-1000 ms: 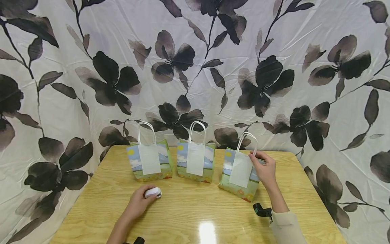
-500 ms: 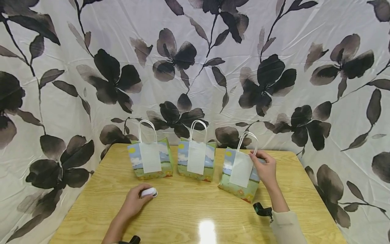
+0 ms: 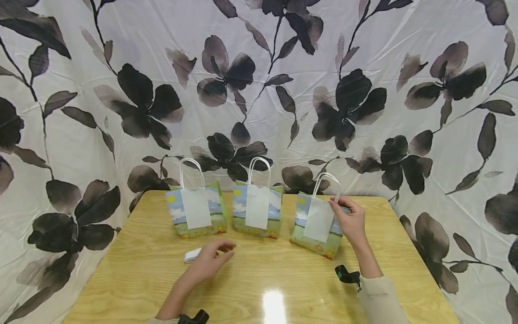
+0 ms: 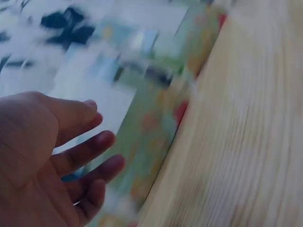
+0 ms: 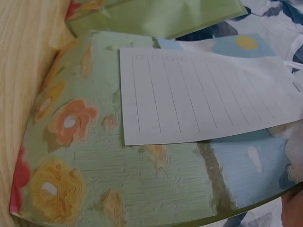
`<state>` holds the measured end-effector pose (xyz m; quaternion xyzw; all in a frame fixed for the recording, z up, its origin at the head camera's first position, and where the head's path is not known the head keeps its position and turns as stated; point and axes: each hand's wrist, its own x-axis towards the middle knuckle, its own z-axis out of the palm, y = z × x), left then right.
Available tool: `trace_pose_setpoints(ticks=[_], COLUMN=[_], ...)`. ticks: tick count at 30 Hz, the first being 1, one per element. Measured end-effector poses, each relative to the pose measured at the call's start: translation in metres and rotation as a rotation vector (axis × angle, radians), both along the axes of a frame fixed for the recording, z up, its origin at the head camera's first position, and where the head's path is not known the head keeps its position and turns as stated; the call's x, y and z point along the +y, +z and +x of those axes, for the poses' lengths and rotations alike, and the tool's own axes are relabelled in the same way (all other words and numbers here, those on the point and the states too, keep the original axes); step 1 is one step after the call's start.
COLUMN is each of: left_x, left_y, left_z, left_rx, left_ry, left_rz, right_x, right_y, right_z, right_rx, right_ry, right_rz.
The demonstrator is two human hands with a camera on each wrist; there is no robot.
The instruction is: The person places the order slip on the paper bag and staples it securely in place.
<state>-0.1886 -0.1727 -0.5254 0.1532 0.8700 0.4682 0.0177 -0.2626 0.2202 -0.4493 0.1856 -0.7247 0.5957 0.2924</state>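
My right hand (image 3: 351,218) pinches the top edge of the right paper gift bag (image 3: 309,245), where a white lined note sheet (image 5: 199,99) hangs down its front. The bag stands slightly turned, its twin white handles (image 3: 328,177) upright. My left hand (image 3: 208,261) hovers over the table with loosely bent fingers and nothing in them. Just behind it on the table lies a small white stapler (image 3: 192,255), partly hidden by the hand. In the left wrist view the left hand (image 4: 52,156) overlaps blurred bags beyond it.
Two matching gift bags, one at left (image 3: 216,204) and one in the middle (image 3: 238,211), stand toward the back of the wooden table (image 3: 243,288), each with a white sheet on its front. A floral cloth (image 3: 283,135) hangs close behind.
My left hand first drew the stapler slightly left, then let it go on the table and moved right. My right hand keeps its grip on the right bag.
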Motion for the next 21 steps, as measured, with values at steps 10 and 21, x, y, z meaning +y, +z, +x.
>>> trace_pose_setpoints(ticks=[10, 21], left_x=[0.125, 0.185], left_y=[-0.02, -0.04], left_z=[-0.019, -0.041], left_rx=[-0.119, -0.05], left_ry=[-0.27, -0.039], left_rz=[0.073, 0.119], right_x=[0.002, 0.006], right_y=[-0.002, -0.006], right_z=[0.0, 0.0], right_rx=[-0.02, -0.071], right_ry=[0.029, 0.109], right_rz=[-0.022, -0.104])
